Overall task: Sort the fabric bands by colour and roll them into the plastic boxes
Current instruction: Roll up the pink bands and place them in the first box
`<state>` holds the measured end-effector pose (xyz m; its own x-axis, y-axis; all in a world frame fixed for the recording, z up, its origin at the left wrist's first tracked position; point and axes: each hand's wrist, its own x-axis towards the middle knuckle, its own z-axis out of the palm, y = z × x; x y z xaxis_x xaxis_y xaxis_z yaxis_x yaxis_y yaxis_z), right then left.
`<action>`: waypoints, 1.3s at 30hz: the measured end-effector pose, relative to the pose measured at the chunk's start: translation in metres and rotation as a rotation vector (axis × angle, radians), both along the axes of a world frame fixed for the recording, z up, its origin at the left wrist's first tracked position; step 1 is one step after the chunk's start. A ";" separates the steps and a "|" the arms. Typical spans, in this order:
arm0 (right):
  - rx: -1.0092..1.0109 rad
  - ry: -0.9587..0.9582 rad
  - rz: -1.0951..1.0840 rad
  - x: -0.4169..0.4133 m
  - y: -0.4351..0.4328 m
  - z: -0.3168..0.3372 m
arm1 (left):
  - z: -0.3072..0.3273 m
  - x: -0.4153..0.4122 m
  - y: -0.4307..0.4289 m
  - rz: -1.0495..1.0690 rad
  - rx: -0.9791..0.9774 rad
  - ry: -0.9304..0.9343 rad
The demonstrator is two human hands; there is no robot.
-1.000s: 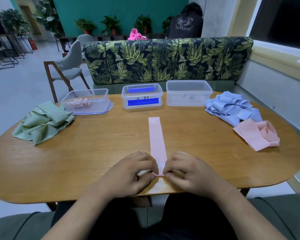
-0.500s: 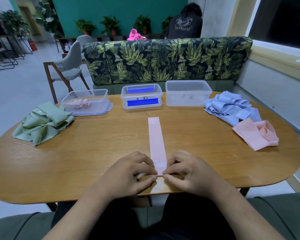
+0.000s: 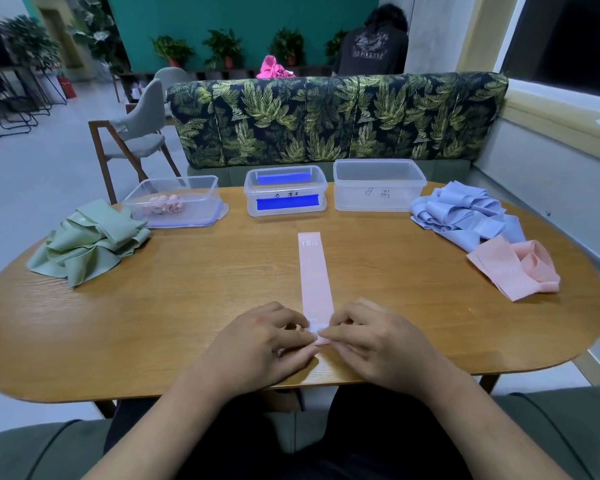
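View: head camera, looking down over the worktop.
Left box (image 3: pixel 201 216): clear plastic, rectangular with rounded corners, open at the top, far ahead and left of the hands; it stands on a flat lid (image 3: pixel 222 211) with a blue edge.
In the left box: a small cluster of pink rolls (image 3: pixel 163 204) at its left end.
Middle box (image 3: pixel 286 192): clear plastic, straight ahead of the hands; solid blue shows through its top and front wall, and I cannot tell whether that is band or label. Dark handwriting on the front.
Right box (image 3: pixel 378 202): clear, the tallest of the three, ahead and right of the hands; handwriting on its front wall.
Pink band (image 3: pixel 314 271): a flat, smooth, narrow strip lying straight on the worktop, running from the hands towards the middle box; "15" printed in white at its far end.
Left hand (image 3: pixel 257 344): fingers curled, thumb and fingertips pinching the near end of the pink band from the left.
Right hand (image 3: pixel 371 344): fingers curled, pinching the same near end from the right, fingertips nearly meeting the left hand's.
Green pile (image 3: pixel 90 244): loose, crumpled bands, far left of the left hand, just beside the left box.
Blue pile (image 3: pixel 465 213): pale blue looped bands, far right, beside the right box.
Pink pile (image 3: pixel 516 268): folded pink bands touching the blue pile's near edge.
Worktop (image 3: pixel 187 306): oval, wood-grained.
Beyond: a leaf-print sofa (image 3: pixel 326 119) and a grey chair (image 3: pixel 136 133).
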<state>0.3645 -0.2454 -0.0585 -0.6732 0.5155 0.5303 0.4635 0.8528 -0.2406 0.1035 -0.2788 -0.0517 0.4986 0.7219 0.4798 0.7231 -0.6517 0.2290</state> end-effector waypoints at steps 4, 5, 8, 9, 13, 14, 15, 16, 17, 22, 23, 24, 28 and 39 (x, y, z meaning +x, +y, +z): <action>-0.022 -0.043 0.020 0.002 0.002 0.000 | 0.000 -0.001 0.000 0.004 0.007 0.012; -0.039 -0.042 0.011 0.002 0.002 0.000 | 0.000 -0.001 0.000 0.006 0.005 0.014; -0.064 -0.029 -0.007 0.001 0.001 0.000 | 0.000 -0.001 0.001 0.010 0.004 0.032; -0.068 -0.023 -0.013 0.000 0.001 0.001 | 0.000 -0.001 0.001 0.018 0.000 0.041; -0.062 0.000 -0.034 -0.001 0.001 0.000 | 0.002 -0.001 0.001 0.073 -0.029 -0.008; -0.056 -0.001 -0.038 -0.002 0.001 -0.001 | 0.003 -0.001 0.001 0.071 -0.033 -0.021; -0.053 -0.005 -0.043 -0.002 0.001 -0.002 | 0.004 -0.001 0.001 0.053 -0.036 -0.027; -0.055 -0.008 -0.051 -0.002 0.002 -0.003 | 0.005 -0.001 0.001 0.021 -0.040 -0.026; -0.060 -0.011 -0.059 -0.001 0.002 -0.003 | 0.006 -0.002 0.001 -0.014 -0.046 -0.016; -0.085 -0.036 -0.103 -0.001 0.002 -0.002 | 0.005 -0.003 0.004 -0.058 -0.114 0.048; -0.089 -0.035 -0.114 -0.002 0.002 -0.002 | 0.004 -0.003 0.005 -0.049 -0.116 0.041; -0.094 -0.036 -0.126 -0.002 0.002 -0.002 | 0.003 -0.003 0.006 -0.034 -0.117 0.032; -0.099 -0.071 -0.194 -0.004 0.001 -0.001 | 0.001 -0.003 0.008 0.047 -0.112 0.049; -0.105 -0.088 -0.189 -0.003 -0.001 0.001 | 0.001 -0.001 0.008 0.113 -0.123 0.073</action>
